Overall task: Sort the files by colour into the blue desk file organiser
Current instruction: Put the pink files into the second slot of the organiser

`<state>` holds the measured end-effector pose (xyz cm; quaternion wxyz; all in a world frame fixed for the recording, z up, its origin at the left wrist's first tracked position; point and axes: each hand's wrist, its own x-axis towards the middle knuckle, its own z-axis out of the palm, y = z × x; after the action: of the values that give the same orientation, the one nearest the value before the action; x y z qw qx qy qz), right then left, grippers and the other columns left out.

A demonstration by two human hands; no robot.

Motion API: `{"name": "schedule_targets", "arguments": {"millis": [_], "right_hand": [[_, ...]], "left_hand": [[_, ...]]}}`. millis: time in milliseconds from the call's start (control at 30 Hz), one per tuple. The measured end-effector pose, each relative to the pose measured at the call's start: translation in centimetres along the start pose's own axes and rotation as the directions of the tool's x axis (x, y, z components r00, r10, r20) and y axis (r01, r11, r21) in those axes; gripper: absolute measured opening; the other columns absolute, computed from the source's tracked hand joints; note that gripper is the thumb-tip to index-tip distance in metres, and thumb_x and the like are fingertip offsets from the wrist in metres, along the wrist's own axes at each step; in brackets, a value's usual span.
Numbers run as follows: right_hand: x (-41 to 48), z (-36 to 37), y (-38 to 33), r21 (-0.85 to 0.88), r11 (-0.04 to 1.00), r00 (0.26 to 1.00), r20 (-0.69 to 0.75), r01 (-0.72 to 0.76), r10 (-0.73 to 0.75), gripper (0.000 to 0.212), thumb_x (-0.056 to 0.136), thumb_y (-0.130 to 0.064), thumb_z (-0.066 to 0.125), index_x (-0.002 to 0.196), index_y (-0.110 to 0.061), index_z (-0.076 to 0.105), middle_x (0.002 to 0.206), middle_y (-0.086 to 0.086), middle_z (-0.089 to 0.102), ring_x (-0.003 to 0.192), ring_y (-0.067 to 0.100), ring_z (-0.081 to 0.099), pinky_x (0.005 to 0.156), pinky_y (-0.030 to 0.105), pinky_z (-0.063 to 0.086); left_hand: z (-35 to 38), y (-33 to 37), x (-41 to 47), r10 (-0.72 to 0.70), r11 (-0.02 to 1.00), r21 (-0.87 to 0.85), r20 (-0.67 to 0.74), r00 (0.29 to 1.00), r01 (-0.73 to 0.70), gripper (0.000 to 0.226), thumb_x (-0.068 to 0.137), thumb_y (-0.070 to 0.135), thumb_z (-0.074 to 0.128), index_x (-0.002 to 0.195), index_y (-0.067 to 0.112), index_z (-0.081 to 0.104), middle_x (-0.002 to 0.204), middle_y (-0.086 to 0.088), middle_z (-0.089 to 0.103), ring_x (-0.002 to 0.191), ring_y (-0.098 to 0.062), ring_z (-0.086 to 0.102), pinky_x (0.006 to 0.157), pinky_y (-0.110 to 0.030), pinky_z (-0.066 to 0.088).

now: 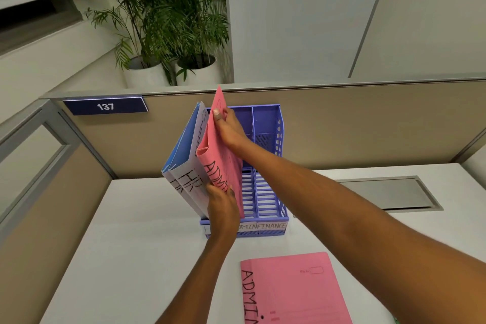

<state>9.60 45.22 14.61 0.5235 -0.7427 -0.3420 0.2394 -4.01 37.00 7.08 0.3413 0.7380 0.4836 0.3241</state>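
Note:
The blue desk file organiser stands at the back of the white desk, with slots labelled ADMIN and FINANCE. Two blue files marked HR stand upright in its left slot. A pink file marked ADMIN is held upright just right of them, partly inside the organiser. My right hand grips its upper edge and my left hand holds its lower front edge. A second pink ADMIN file lies flat on the desk in front.
A beige partition with a plate reading 137 rises right behind the organiser. A grey cable hatch is set in the desk at right. Potted plants stand beyond the partition.

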Motion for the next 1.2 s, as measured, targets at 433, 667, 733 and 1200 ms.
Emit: {"name": "schedule_targets", "arguments": {"millis": [433, 667, 733, 1200], "right_hand": [[-3.3, 0.6, 3.1, -0.043, 0.997, 0.995, 0.069, -0.07, 0.073, 0.076, 0.095, -0.064, 0.031, 0.15, -0.012, 0.024, 0.154, 0.012, 0.034, 0.139, 0.033, 0.037, 0.114, 0.053, 0.032], [-6.9, -0.4, 4.6, -0.086, 0.996, 0.997, 0.069, -0.027, 0.033, 0.081, 0.091, -0.069, 0.033, 0.151, -0.015, 0.021, 0.158, 0.013, 0.028, 0.142, 0.034, 0.032, 0.115, 0.055, 0.029], [-8.4, -0.8, 5.3, -0.117, 0.993, 0.999, 0.039, 0.005, -0.001, 0.083, 0.089, -0.071, 0.034, 0.149, -0.014, 0.026, 0.154, 0.015, 0.032, 0.14, 0.034, 0.034, 0.112, 0.058, 0.032], [-25.8, -3.2, 17.4, -0.322, 0.904, 0.952, -0.214, -0.279, 0.218, 0.056, 0.091, -0.049, 0.058, 0.133, -0.013, 0.046, 0.133, 0.011, 0.054, 0.125, 0.027, 0.047, 0.101, 0.045, 0.046]], "left_hand": [[0.7, -2.0, -1.1, -0.113, 0.991, 0.085, 0.067, 0.991, 0.107, 0.03, 0.093, 0.019, 0.056, 0.112, 0.002, 0.041, 0.105, -0.02, 0.063, 0.088, -0.035, 0.067, 0.068, -0.042, 0.057], [0.1, -3.4, -2.4, -0.099, 0.991, 0.104, 0.087, 0.991, 0.09, 0.032, 0.09, 0.02, 0.06, 0.108, 0.007, 0.037, 0.106, -0.018, 0.059, 0.088, -0.034, 0.066, 0.06, -0.03, 0.048], [-0.1, -4.2, -3.4, -0.073, 0.994, 0.095, 0.105, 0.992, 0.063, 0.035, 0.089, 0.023, 0.062, 0.108, 0.01, 0.036, 0.108, -0.017, 0.057, 0.089, -0.032, 0.067, 0.061, -0.03, 0.052], [-1.6, -10.4, -14.6, -0.267, 0.914, 0.394, 0.396, 0.879, 0.1, 0.063, 0.085, 0.038, 0.065, 0.13, 0.005, 0.036, 0.126, -0.019, 0.054, 0.115, -0.035, 0.056, 0.089, -0.042, 0.051]]}}
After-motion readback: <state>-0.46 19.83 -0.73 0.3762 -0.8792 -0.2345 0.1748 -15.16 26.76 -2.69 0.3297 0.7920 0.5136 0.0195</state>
